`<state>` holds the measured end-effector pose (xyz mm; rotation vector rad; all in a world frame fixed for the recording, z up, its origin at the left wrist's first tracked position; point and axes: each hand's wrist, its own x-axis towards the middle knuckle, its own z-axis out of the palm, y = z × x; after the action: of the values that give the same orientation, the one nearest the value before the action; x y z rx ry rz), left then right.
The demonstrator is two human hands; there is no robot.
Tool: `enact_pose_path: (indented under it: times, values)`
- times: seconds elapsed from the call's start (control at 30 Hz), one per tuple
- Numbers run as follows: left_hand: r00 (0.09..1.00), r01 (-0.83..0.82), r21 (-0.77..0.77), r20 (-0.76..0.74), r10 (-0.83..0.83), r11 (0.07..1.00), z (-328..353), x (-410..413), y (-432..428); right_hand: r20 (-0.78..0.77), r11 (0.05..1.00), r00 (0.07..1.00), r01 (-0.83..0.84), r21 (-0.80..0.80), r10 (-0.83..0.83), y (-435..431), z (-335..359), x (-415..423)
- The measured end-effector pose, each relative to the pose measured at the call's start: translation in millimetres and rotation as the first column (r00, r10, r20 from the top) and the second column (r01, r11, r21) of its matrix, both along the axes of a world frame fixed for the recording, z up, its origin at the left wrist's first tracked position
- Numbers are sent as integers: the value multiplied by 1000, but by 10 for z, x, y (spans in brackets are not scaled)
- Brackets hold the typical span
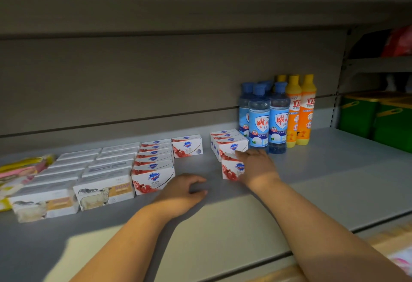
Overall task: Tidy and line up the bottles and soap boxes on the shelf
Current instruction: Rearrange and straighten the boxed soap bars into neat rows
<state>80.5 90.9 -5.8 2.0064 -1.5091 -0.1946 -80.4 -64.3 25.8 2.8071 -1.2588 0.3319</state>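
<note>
Left of the left hand (180,192), whose grip is loose and empty with fingers curled down on the shelf (334,181), stand rows of sheep-printed boxes (104,190) and red-and-white boxes (153,179), the nearest just beside its wrist. The right hand (256,165) has its grip wrapped over the top and right side of a loose soap box (231,169), just in front of a short row of boxes (229,143), with bare shelf between the two hands. Beyond and right of this grip stand blue bottles (267,121) and orange bottles (301,112); further right the shelf lies open to its front edge.
</note>
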Motion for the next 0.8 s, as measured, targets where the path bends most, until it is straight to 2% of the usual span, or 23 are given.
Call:
enact_pose_path:
  times: [0.07,0.17,0.33,0.57,0.8]
  values:
    - [1000,-1,-53,-7,0,999,4,7,-26,16,997,1000,25,-77,-24,-70,-42,22]
    - [999,21,9,-32,-21,1000,-10,7,-33,-10,986,999,-34,-165,33,-207,-64,19]
    - [998,44,68,-41,-41,997,-24,22,-58,-55,982,985,-169,-83,165,-444,-22,41]
    - [995,54,42,-83,-50,998,-18,26,-68,-161,965,952,-264,10,262,-662,139,144]
    - [990,37,23,-133,-34,999,-22,2,-74,-123,961,953,-278,1,276,-840,80,212]
